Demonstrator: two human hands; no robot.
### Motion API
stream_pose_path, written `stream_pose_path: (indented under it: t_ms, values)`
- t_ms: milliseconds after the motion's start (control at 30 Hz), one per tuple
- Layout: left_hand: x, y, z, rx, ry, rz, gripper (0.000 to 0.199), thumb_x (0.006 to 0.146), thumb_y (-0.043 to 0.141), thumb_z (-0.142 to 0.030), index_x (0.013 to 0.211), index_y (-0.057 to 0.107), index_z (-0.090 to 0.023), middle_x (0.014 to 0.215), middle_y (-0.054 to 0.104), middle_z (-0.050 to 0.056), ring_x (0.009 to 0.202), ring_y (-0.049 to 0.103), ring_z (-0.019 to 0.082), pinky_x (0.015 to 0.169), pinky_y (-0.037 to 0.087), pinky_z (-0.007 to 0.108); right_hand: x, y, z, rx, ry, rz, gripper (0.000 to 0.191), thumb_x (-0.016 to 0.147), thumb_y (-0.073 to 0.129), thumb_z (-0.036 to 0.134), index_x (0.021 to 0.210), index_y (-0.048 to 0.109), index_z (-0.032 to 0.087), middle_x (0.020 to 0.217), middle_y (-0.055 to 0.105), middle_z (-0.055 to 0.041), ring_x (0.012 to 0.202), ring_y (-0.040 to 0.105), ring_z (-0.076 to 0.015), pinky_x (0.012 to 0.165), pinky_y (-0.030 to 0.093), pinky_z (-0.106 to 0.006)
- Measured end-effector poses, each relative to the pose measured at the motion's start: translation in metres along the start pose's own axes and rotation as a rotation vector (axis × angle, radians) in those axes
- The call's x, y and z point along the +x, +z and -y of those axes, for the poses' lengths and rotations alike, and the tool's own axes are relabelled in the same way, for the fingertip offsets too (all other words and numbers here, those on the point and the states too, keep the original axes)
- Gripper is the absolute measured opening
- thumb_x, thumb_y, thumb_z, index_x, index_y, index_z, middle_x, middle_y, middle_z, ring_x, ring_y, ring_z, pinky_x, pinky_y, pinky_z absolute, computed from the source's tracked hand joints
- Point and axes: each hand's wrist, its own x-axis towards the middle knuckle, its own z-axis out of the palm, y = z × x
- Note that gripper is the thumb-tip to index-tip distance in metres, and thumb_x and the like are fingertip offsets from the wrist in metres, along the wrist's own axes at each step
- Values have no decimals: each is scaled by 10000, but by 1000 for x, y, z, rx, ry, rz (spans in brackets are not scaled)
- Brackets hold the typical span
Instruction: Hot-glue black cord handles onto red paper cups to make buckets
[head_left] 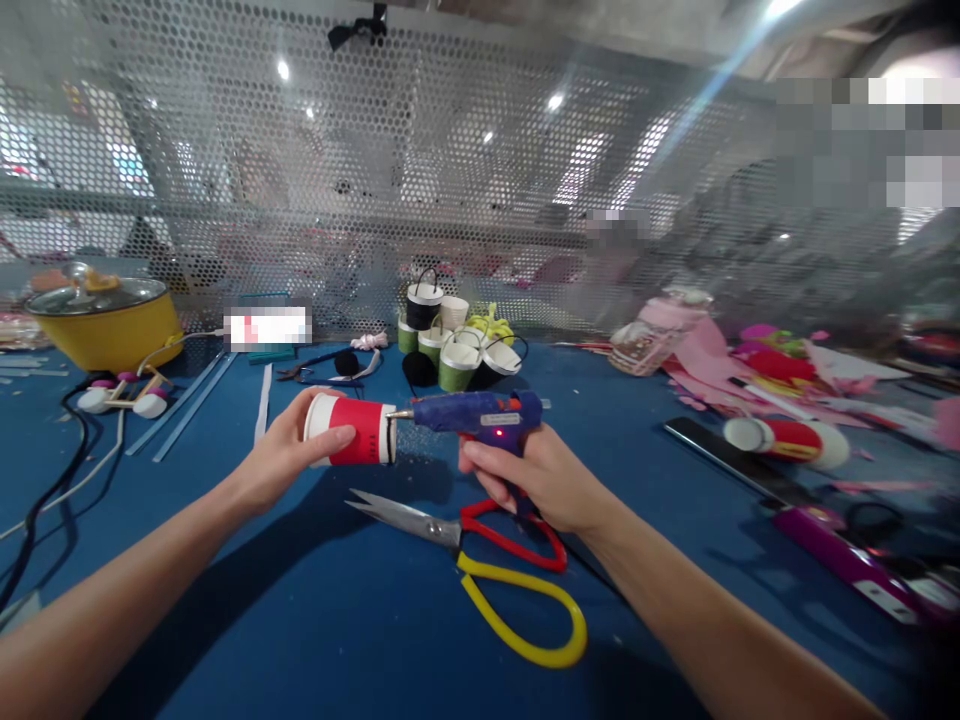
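My left hand (pixel 289 448) holds a red and white paper cup (pixel 360 430) tipped on its side, with a black strip around the end facing right. My right hand (pixel 536 475) is wrapped round the handle of a blue glue gun (pixel 465 412) with a small red light lit. The gun's metal nozzle meets the cup's right end, at or very close to the black strip. Below the hands, scissors (pixel 435 530) with one red and one yellow handle lie on the blue table, blades pointing left.
Several small cups with handles (pixel 457 360) stand at the back middle. At the left are a yellow pot (pixel 112 325) and cables (pixel 56 510). A purple tool (pixel 844 560), a glue bottle (pixel 787 442) and pink scraps (pixel 705 360) lie at the right. Perforated metal (pixel 450 150) rises behind.
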Motion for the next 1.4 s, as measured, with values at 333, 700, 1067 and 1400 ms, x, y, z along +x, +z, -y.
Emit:
stream_pose_path:
  t_ms: [333,700,1067,1400]
  values:
    - [0,1,-1,93,37,-16,503,667,676,-372,1073,442,-188,879,561,26,718,538,130,627,456,242,-1,0,3,-64,-7,4,276,807,536,373,677,566,131,402,447,58,352,412,-55,394,339,-205]
    - [-3,7,-8,299,84,-125,472,641,667,-354,1022,439,-195,891,595,34,798,592,190,670,493,299,-11,2,15,-394,-144,-136,270,806,524,302,562,507,188,420,477,33,424,451,-100,473,395,-251]
    - [-2,7,-5,349,118,-129,531,647,667,-393,1058,401,-189,863,580,28,743,580,168,645,487,302,-8,3,11,-548,-214,-154,276,794,530,285,537,466,208,420,456,43,449,412,-106,483,376,-252]
    - [-3,7,-4,356,115,-140,525,641,668,-400,1052,412,-197,843,601,26,744,604,185,645,497,314,-8,3,11,-571,-233,-183,320,803,519,308,504,444,220,414,478,33,445,434,-114,490,394,-263]
